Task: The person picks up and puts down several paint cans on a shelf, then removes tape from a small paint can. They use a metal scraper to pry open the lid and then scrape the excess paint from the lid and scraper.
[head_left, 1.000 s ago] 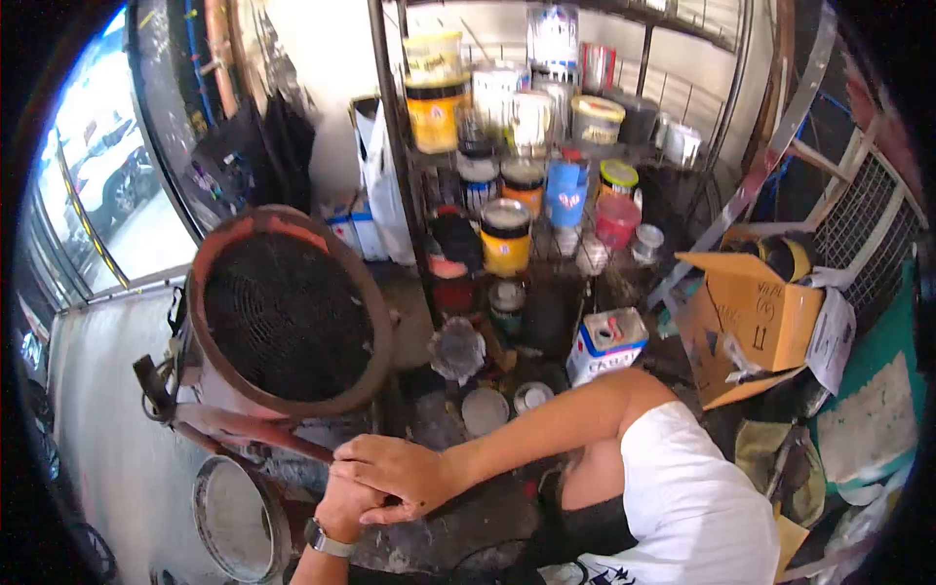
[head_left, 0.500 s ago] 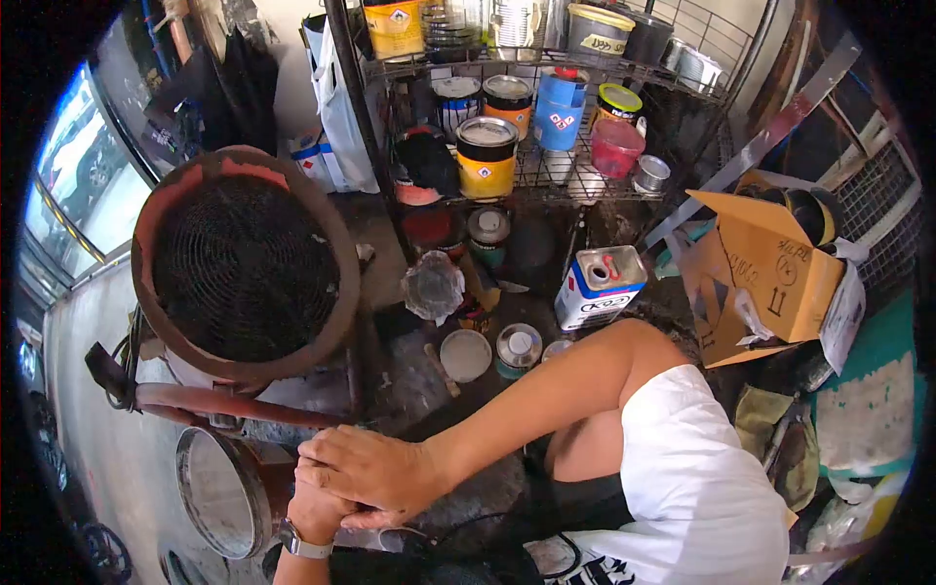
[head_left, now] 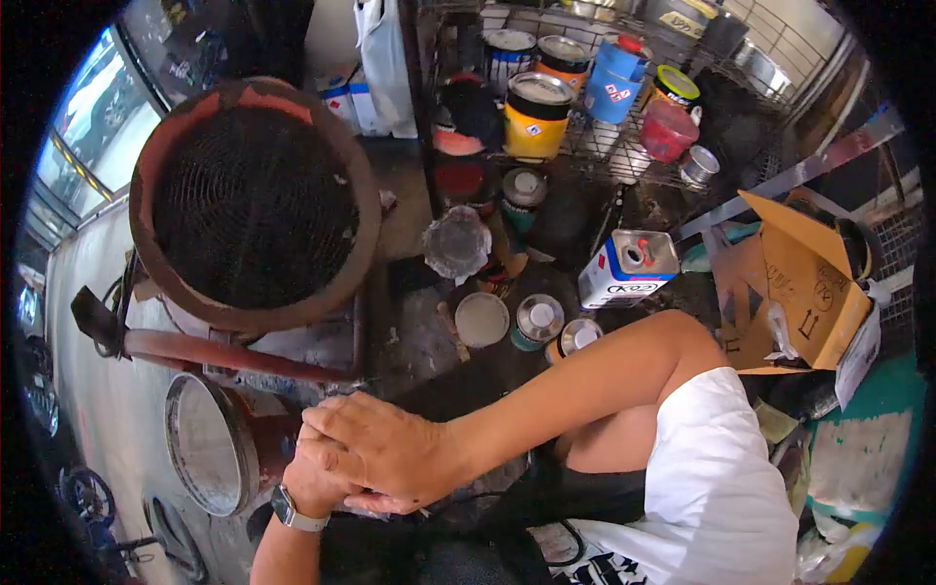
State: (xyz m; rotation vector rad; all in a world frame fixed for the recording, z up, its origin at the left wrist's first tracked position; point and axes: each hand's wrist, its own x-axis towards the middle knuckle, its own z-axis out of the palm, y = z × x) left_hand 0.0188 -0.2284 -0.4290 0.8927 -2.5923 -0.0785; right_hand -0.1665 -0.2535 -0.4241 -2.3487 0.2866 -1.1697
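My right hand (head_left: 385, 450) lies over my left hand (head_left: 317, 480), its fingers wrapped around it. Most of the left hand's fingers are hidden underneath. A watch (head_left: 292, 511) with a light band is on my left wrist. Just left of the hands, a large round bucket (head_left: 241, 429) shows its pale, dusty top tilted toward me. Above them is a big drum fan (head_left: 255, 210) with a dark grille and a worn red rim. Apart from each other, the hands grip nothing visible.
Paint tins (head_left: 539, 115) crowd a wire rack (head_left: 624, 168) at the back. Below stand a rectangular metal can (head_left: 629, 275), a round pale-topped tin (head_left: 482, 320) and smaller cans (head_left: 538, 320). An open cardboard box (head_left: 814, 283) sits at right. A red metal bar (head_left: 234, 353) runs below the fan.
The view has tilted down and shifted, so the rack and cans sit higher and further right. My hands stay clasped in nearly the same place.
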